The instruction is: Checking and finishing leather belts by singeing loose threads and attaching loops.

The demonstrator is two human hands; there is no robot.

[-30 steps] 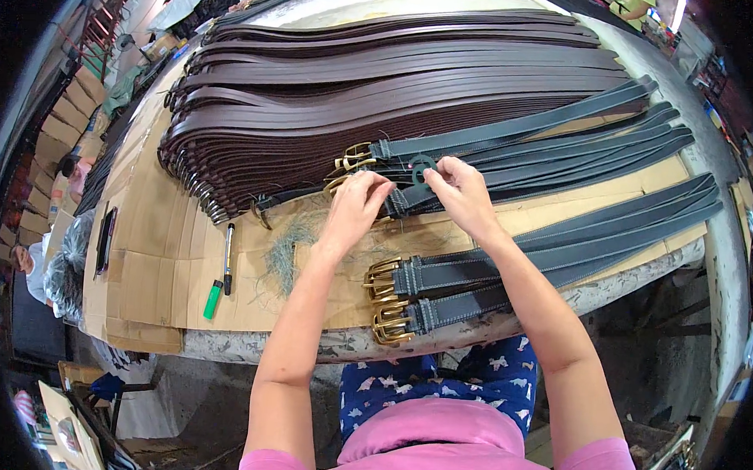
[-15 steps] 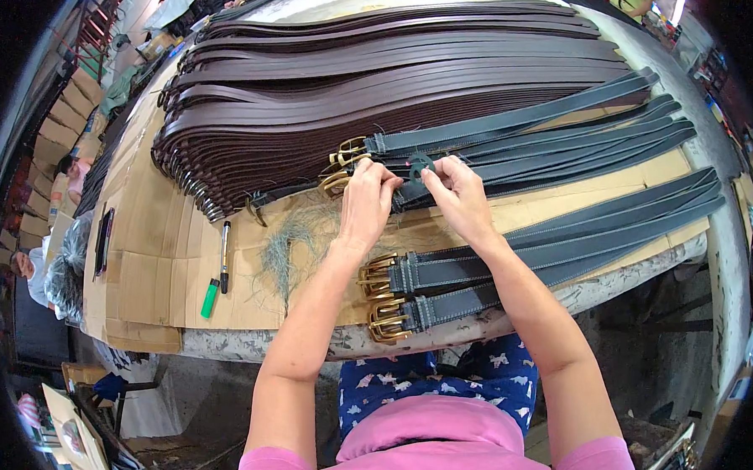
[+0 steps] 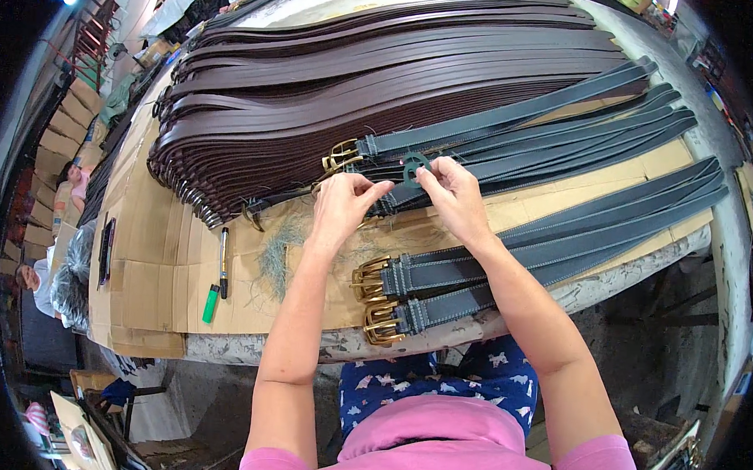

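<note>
My right hand [image 3: 455,201] pinches a small green tool with a round loop [image 3: 415,169] over the grey belts; its working end cannot be made out. Just to its left, my left hand [image 3: 342,207] has its fingers curled and its thumb pointing toward the tool. Whatever those left fingers hold is hidden or too small to see. Beneath both hands lies a bunch of grey belts [image 3: 556,159] with pale stitching, its brass buckle [image 3: 343,155] showing beyond my left hand. Loose thread ends stick out near the belt loops.
Behind rises a long stack of dark brown belts [image 3: 383,84]. A second grey bunch [image 3: 553,230] with brass buckles [image 3: 373,278] lies nearer me. Thread scraps [image 3: 274,260], a black marker [image 3: 224,262] and a green cap-like piece [image 3: 210,304] rest on cardboard [image 3: 152,267]. People sit far left.
My left hand has drawn left and slightly down, away from my right hand. The green tool has shifted a little left, its loop now more visible. The nearer belt bunch stays put.
</note>
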